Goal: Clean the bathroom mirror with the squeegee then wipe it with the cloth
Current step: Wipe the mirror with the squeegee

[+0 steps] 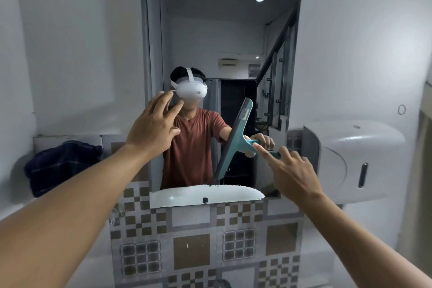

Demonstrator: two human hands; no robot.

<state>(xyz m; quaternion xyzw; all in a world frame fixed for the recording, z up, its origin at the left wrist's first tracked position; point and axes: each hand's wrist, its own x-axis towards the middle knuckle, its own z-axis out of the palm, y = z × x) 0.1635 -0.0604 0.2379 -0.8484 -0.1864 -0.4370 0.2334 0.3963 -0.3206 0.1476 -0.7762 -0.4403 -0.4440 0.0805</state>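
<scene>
The teal squeegee point(236, 140) stands against the mirror point(224, 42), blade running steeply up and down at lower right, handle pointing right into the right hand point(289, 170), which pinches it loosely, forefinger outstretched. The left hand point(153, 127) hovers spread, empty. A dark cloth point(63, 163) waits far left.

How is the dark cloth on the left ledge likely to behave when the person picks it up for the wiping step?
The dark cloth sits slumped in soft folds on the ledge, so it will probably be floppy and drape from the hand. It looks bulky, so a one-handed grab may leave parts hanging. As fabric, it likely won't roll or break, and the empty left hand could take it.
</scene>
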